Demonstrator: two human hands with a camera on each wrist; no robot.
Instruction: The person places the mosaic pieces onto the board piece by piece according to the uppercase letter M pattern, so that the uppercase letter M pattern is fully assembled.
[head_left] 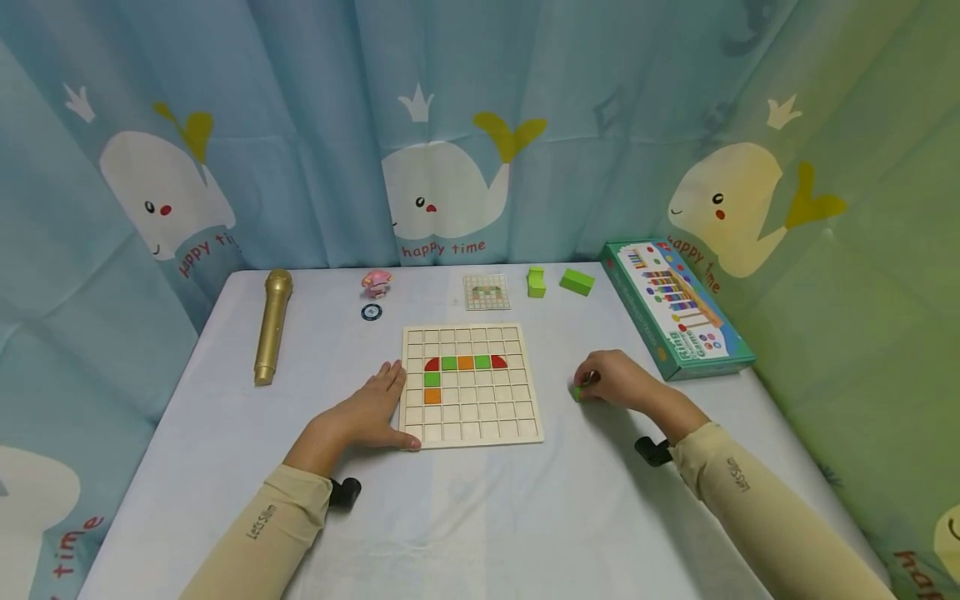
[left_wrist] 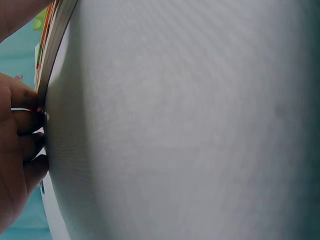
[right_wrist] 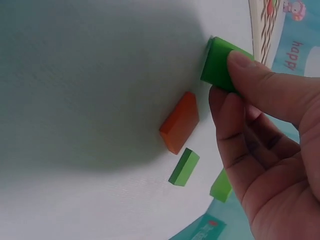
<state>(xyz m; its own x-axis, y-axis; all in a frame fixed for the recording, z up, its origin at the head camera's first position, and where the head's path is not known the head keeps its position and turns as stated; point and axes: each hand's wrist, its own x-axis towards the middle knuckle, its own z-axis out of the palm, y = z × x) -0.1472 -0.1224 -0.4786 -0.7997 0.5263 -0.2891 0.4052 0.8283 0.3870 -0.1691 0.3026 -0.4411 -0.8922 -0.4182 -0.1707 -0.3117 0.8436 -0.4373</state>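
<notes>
A wooden grid board (head_left: 487,417) lies flat in the middle of the table. It bears a row of red, green and orange tiles, with a green and an orange tile (head_left: 432,397) below the row's left end. My left hand (head_left: 367,417) rests against the board's left side, fingers straight and thumb at the near corner. Right of the board, my right hand (head_left: 618,382) pinches a green square tile (right_wrist: 218,62) between thumb and fingers, low over the table. In the right wrist view an orange tile (right_wrist: 181,122) lies close to that hand; the head view does not show it.
Behind the board are a pattern card (head_left: 487,293), two green blocks (head_left: 577,282), a pink toy figure (head_left: 377,283) and a round chip (head_left: 371,312). A gold microphone (head_left: 273,325) lies left, a green game box (head_left: 678,308) right. Curtains border the table's back.
</notes>
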